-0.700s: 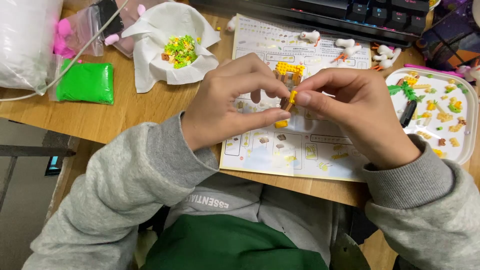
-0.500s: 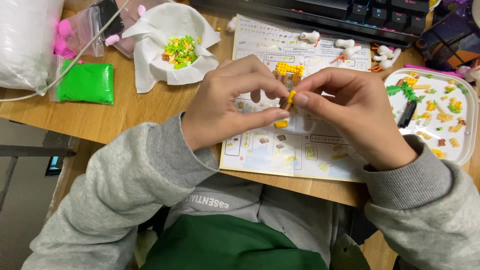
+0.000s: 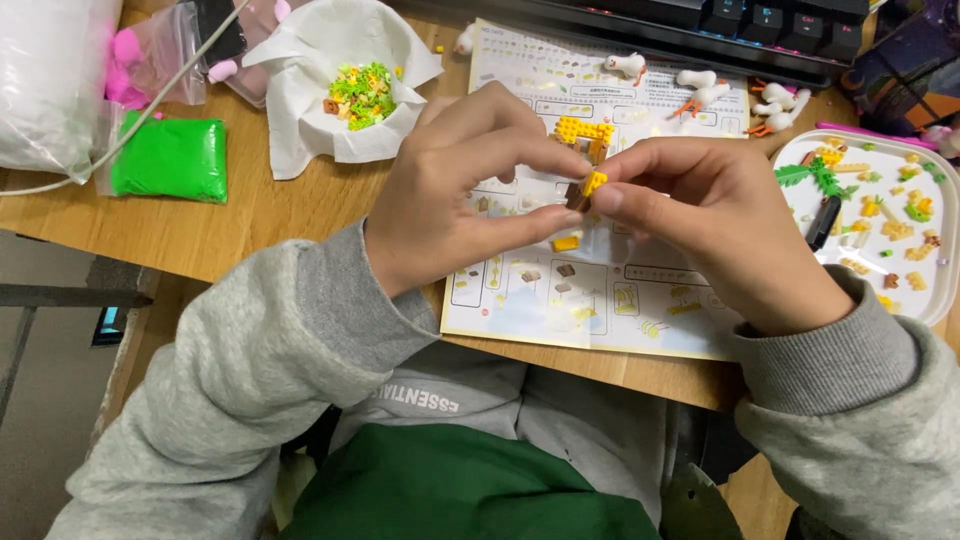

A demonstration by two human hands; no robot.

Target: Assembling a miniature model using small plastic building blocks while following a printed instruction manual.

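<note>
While both hands meet above the instruction sheet [image 3: 600, 290], the left hand [image 3: 455, 195] and right hand [image 3: 720, 225] pinch a small yellow brick piece [image 3: 592, 184] between fingertips. A white tray [image 3: 945, 290] of loose bricks sits on the desk [image 3: 250, 225] at right.

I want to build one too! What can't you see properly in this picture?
Head view only:
- Tiny yellow brick piece: mostly covered by the left hand and right hand; its shape is unclear.
- Instruction sheet: middle hidden behind both hands.
- Keyboard: cut off by the top edge.
- Pieces in the white tray: too small to tell apart, and cut off at the right edge.
</note>
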